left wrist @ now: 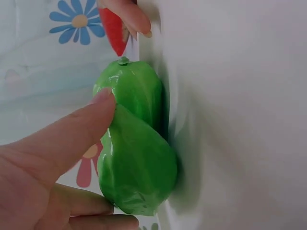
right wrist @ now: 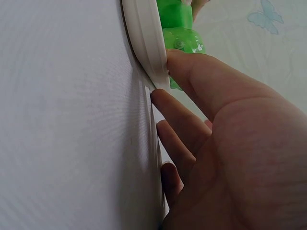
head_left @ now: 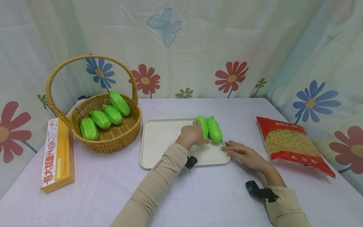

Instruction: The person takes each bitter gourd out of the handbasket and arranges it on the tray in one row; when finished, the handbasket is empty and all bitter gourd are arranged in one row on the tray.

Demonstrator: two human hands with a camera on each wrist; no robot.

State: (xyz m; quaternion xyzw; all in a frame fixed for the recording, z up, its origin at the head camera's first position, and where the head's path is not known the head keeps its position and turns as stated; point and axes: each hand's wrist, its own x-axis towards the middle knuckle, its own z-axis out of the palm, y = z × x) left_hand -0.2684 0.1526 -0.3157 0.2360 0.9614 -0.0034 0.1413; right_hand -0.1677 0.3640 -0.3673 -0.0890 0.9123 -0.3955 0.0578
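A glossy green papaya (left wrist: 139, 163) is pinched between the thumb and fingers of my left hand (head_left: 191, 134), at the right part of a cream tray (head_left: 161, 142). The left wrist view shows the thumb on one side of it and fingers on the other. Close beside it lies a second green papaya (head_left: 215, 129), near the tray's right end. My right hand (head_left: 248, 156) rests at that end of the tray, its fingers loosely extended. In the right wrist view its thumb (right wrist: 192, 67) touches the tray rim (right wrist: 148, 43).
On the left stands a wicker basket (head_left: 113, 145) with a tall handle, several green papayas inside. A yellow and white pasta box (head_left: 58, 154) lies by it. To the right is a red bag of pasta (head_left: 292, 142). A flowered curtain (head_left: 193, 47) hangs behind the table.
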